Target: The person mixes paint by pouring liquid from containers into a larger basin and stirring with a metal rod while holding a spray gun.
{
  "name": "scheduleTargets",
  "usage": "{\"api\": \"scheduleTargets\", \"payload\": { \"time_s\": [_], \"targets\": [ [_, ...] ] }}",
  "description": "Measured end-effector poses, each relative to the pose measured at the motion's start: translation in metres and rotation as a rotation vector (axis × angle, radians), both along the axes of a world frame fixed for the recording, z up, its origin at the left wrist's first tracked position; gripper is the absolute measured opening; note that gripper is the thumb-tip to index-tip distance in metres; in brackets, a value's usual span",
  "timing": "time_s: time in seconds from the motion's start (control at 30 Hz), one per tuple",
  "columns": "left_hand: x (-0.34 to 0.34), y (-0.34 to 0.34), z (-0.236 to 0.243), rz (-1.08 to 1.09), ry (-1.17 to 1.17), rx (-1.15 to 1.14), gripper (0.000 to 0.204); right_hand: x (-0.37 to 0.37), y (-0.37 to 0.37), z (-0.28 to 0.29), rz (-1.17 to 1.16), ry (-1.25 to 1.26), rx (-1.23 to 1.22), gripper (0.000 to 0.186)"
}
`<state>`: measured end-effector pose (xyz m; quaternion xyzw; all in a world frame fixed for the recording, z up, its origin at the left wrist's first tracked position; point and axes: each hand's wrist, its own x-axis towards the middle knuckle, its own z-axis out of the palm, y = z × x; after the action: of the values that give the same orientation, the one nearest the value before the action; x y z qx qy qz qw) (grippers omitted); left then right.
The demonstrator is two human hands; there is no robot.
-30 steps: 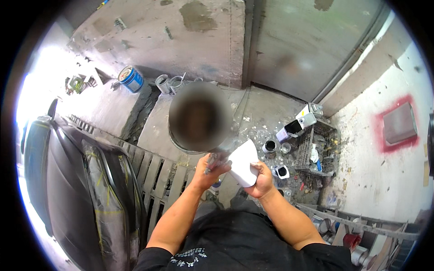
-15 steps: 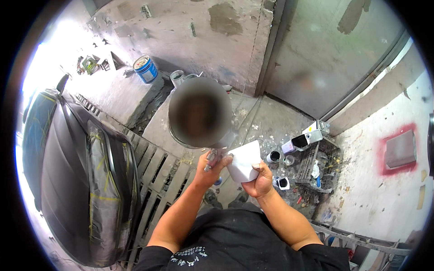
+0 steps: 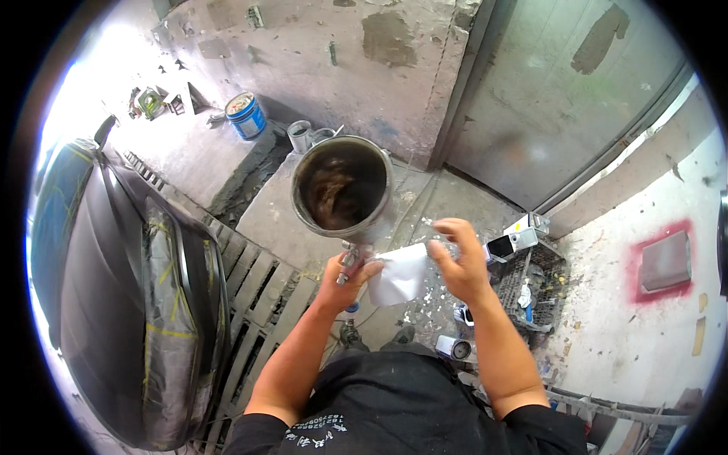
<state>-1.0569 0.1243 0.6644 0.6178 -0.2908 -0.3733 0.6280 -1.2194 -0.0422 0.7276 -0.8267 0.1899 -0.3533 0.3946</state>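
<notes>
My left hand (image 3: 340,283) grips a metal spray gun (image 3: 350,265) topped by a large round cup (image 3: 375,212); dark brown contents show inside it, slightly blurred. The left thumb also presses on a white sheet, perhaps paper (image 3: 398,280), beside the gun. My right hand (image 3: 460,258) is raised just right of the sheet, thumb and fingers apart, apparently holding nothing.
Dark body panels (image 3: 106,288) with taped masking stand left on a slatted platform (image 3: 254,277). A blue can (image 3: 245,120) sits on a ledge. At right are a plastic crate (image 3: 516,296), several containers (image 3: 499,246) and a wall with a red-edged panel (image 3: 663,262). A door (image 3: 561,106) is behind.
My right hand has let go of the white sheet and moved up and right with its fingers spreading. The sheet stays at my left hand. The view has shifted slightly.
</notes>
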Motion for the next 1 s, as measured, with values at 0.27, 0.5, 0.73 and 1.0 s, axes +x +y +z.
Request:
{"api": "scheduleTargets", "payload": {
  "time_s": [0.27,0.5,0.73,1.0],
  "targets": [
    [0.001,0.006,0.009,-0.059,-0.059,-0.004,0.019,0.051,0.005,0.020,0.526,0.730,-0.031,0.020],
    [0.015,0.014,0.018,-0.114,-0.018,0.055,0.018,0.054,-0.003,0.007,0.530,0.605,-0.053,0.019],
    [0.029,0.033,-0.005,-0.033,-0.155,0.060,0.016,0.073,0.013,0.014,0.580,0.813,-0.138,0.025],
    [0.029,0.047,-0.017,-0.047,-0.089,0.106,0.025,0.082,0.019,0.017,0.558,0.671,-0.045,0.019]
  ]
}}
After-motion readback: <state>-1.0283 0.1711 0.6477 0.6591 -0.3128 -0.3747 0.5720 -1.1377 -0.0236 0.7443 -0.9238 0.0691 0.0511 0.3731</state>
